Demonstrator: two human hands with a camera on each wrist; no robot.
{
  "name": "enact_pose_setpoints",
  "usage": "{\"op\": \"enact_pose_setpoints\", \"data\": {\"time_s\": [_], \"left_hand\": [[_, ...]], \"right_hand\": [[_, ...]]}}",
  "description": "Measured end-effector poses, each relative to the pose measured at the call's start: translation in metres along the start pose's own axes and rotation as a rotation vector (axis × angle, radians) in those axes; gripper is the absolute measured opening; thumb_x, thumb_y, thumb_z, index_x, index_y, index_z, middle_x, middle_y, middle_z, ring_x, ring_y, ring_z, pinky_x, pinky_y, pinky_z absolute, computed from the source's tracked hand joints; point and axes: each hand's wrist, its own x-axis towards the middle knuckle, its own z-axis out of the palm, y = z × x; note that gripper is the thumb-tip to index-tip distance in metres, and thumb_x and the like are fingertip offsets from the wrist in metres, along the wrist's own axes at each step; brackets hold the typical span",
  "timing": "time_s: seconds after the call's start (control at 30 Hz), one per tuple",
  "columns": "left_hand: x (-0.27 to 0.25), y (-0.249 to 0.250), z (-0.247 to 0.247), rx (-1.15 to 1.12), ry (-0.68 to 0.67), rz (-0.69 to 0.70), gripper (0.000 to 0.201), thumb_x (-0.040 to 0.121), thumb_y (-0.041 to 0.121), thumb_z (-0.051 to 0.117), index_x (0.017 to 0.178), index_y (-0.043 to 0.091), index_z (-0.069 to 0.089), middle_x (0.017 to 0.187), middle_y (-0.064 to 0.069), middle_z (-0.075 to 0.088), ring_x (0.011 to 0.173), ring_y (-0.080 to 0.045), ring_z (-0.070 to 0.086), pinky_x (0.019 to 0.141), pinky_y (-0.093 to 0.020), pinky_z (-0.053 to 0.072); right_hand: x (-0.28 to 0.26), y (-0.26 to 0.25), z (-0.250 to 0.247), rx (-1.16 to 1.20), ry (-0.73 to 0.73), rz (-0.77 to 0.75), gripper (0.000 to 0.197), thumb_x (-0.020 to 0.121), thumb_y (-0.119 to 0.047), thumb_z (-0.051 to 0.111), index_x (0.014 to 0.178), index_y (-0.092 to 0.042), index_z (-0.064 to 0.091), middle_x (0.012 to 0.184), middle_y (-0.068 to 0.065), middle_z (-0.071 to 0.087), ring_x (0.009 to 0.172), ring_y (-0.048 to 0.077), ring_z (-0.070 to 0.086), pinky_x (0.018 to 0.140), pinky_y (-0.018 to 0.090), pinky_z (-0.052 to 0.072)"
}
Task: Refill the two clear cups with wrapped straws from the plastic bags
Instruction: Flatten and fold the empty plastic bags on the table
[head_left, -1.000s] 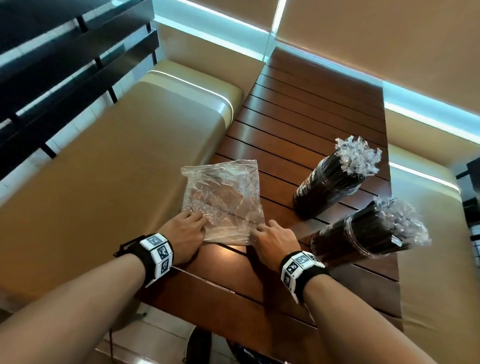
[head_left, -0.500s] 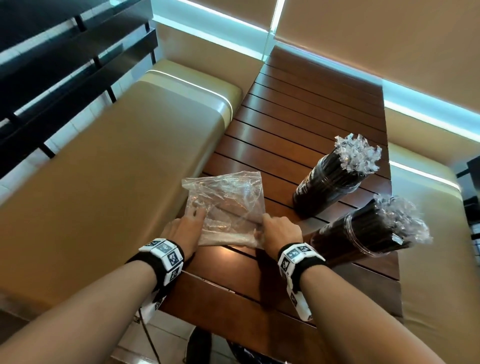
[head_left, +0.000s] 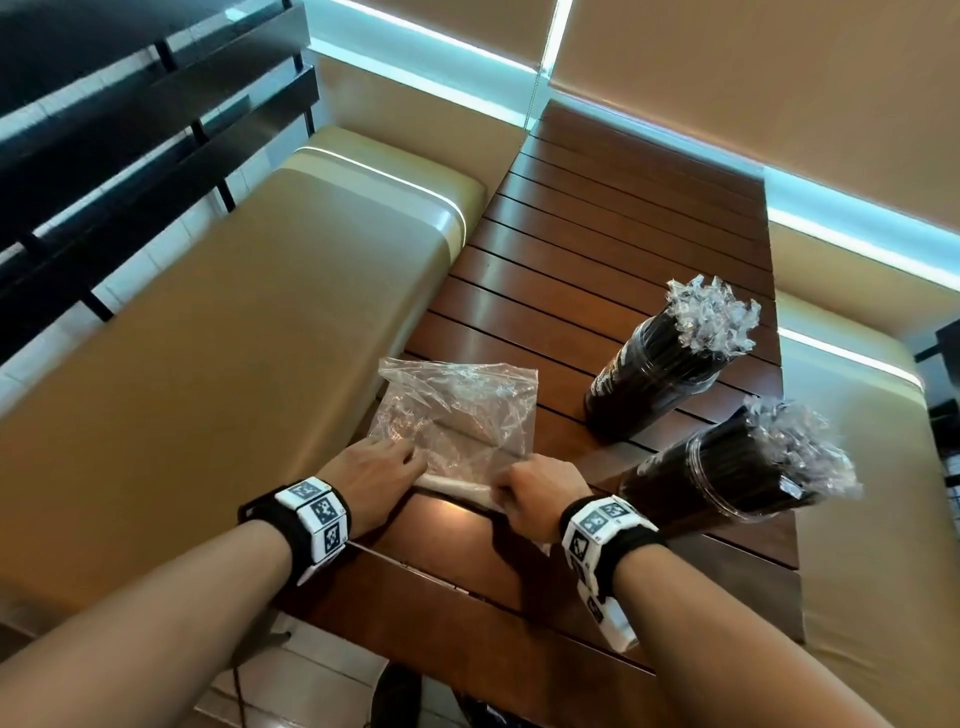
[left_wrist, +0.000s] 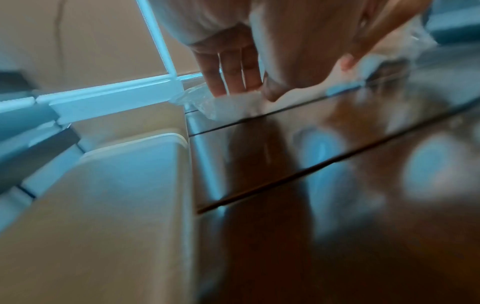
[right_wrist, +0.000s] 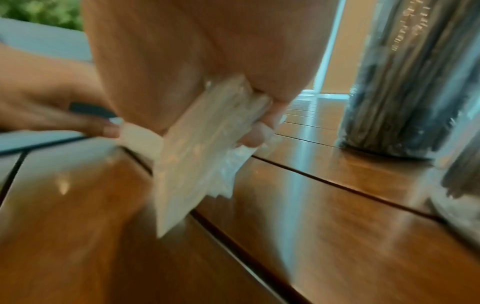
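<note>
An empty clear plastic bag (head_left: 457, 415) lies crumpled on the wooden table (head_left: 623, 218), its near edge folded into a white strip. My left hand (head_left: 379, 467) pinches the left end of that fold, fingers on top (left_wrist: 233, 72). My right hand (head_left: 535, 488) grips the right end with curled fingers, and in the right wrist view the folded plastic (right_wrist: 197, 156) sticks out below its fingertips (right_wrist: 259, 131). Two clear cups stand to the right, a far one (head_left: 654, 384) and a near one (head_left: 727, 467). Both are packed with black straws in clear wrappers (head_left: 714, 317).
A tan padded bench (head_left: 234, 338) runs along the table's left edge, and another (head_left: 883, 519) along its right. A black slatted rail (head_left: 130, 119) stands at far left. The bag's left corner hangs over the table edge. The far cup (right_wrist: 405, 82) stands close to my right hand.
The bag's near edge has been folded over into a strip. Both hands drew slightly nearer, and the right hand's fingers curled around the fold. The cups have not moved.
</note>
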Motion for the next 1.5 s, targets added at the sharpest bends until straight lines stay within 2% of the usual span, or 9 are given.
{"op": "enact_pose_setpoints", "data": {"time_s": [0.1, 0.23, 0.5, 0.67, 0.83, 0.97, 1.1, 1.27, 1.5], "left_hand": [[0.005, -0.001, -0.004, -0.248, -0.062, -0.226, 0.037, 0.079, 0.005, 0.054, 0.113, 0.02, 0.051, 0.102, -0.001, 0.057, 0.086, -0.025, 0.062, 0.066, -0.03, 0.04], [0.012, -0.018, 0.005, -0.449, -0.203, -0.336, 0.014, 0.086, 0.014, 0.04, 0.095, 0.025, 0.04, 0.101, -0.008, 0.061, 0.086, -0.029, 0.057, 0.075, -0.036, 0.048], [0.015, -0.014, 0.003, -0.233, -0.068, -0.313, 0.037, 0.082, 0.013, 0.053, 0.117, 0.022, 0.05, 0.115, -0.005, 0.05, 0.102, -0.029, 0.055, 0.08, -0.034, 0.043], [0.004, -0.009, 0.004, 0.0, 0.072, 0.082, 0.031, 0.079, 0.048, 0.059, 0.099, 0.026, 0.065, 0.102, 0.001, 0.063, 0.087, -0.02, 0.062, 0.077, -0.038, 0.05], [0.009, -0.004, -0.001, -0.125, -0.11, 0.074, 0.067, 0.089, 0.074, 0.028, 0.111, 0.022, 0.064, 0.114, 0.003, 0.056, 0.102, -0.017, 0.057, 0.095, -0.033, 0.045], [0.019, -0.005, 0.002, -0.401, -0.013, -0.024, 0.022, 0.098, 0.021, 0.043, 0.098, 0.012, 0.064, 0.103, -0.002, 0.053, 0.09, -0.021, 0.056, 0.083, -0.031, 0.047], [0.03, -0.01, 0.003, -0.48, -0.055, -0.168, 0.013, 0.093, 0.01, 0.046, 0.086, 0.012, 0.056, 0.098, -0.001, 0.045, 0.082, -0.019, 0.052, 0.075, -0.028, 0.045], [0.039, -0.01, -0.003, -0.453, -0.081, -0.253, 0.016, 0.098, 0.022, 0.048, 0.095, 0.011, 0.059, 0.105, 0.002, 0.041, 0.076, -0.013, 0.048, 0.066, -0.022, 0.036], [0.026, -0.008, -0.004, -0.068, 0.071, 0.078, 0.036, 0.083, 0.054, 0.05, 0.095, 0.024, 0.065, 0.106, -0.001, 0.059, 0.096, -0.023, 0.058, 0.086, -0.043, 0.049]], "right_hand": [[0.003, 0.004, -0.012, 0.081, 0.005, 0.078, 0.022, 0.093, -0.043, 0.046, 0.107, -0.031, 0.057, 0.1, 0.003, 0.065, 0.092, 0.03, 0.064, 0.071, 0.033, 0.048], [0.0, -0.003, -0.012, -0.146, 0.212, -0.204, 0.059, 0.084, -0.065, 0.054, 0.129, -0.029, 0.039, 0.121, 0.0, 0.052, 0.096, 0.022, 0.057, 0.061, 0.036, 0.05], [0.013, -0.01, 0.003, -0.123, 0.165, -0.057, 0.028, 0.09, -0.023, 0.052, 0.117, -0.022, 0.056, 0.111, -0.003, 0.062, 0.1, 0.024, 0.053, 0.059, 0.032, 0.04], [0.022, -0.003, -0.015, 0.159, -0.189, 0.208, 0.034, 0.086, -0.042, 0.048, 0.104, -0.024, 0.069, 0.101, 0.008, 0.067, 0.087, 0.029, 0.064, 0.075, 0.033, 0.051], [0.021, 0.0, -0.028, 0.15, -0.423, 0.321, 0.042, 0.096, -0.027, 0.04, 0.129, -0.007, 0.057, 0.133, 0.017, 0.057, 0.116, 0.032, 0.057, 0.093, 0.032, 0.047], [0.014, 0.003, -0.028, 0.164, -0.135, 0.226, 0.046, 0.091, -0.046, 0.042, 0.134, -0.031, 0.048, 0.125, 0.001, 0.06, 0.105, 0.026, 0.062, 0.088, 0.037, 0.052], [0.009, -0.003, -0.014, -0.086, 0.153, -0.147, 0.057, 0.085, -0.061, 0.053, 0.13, -0.028, 0.039, 0.125, -0.001, 0.049, 0.108, 0.02, 0.053, 0.072, 0.037, 0.056], [0.011, -0.004, -0.003, -0.142, 0.175, -0.099, 0.029, 0.09, -0.021, 0.051, 0.119, -0.019, 0.056, 0.123, 0.001, 0.059, 0.113, 0.025, 0.05, 0.069, 0.036, 0.052], [0.025, 0.002, -0.012, 0.269, -0.051, 0.203, 0.034, 0.077, -0.031, 0.043, 0.102, -0.024, 0.065, 0.105, 0.0, 0.068, 0.101, 0.027, 0.064, 0.087, 0.037, 0.053]]}}
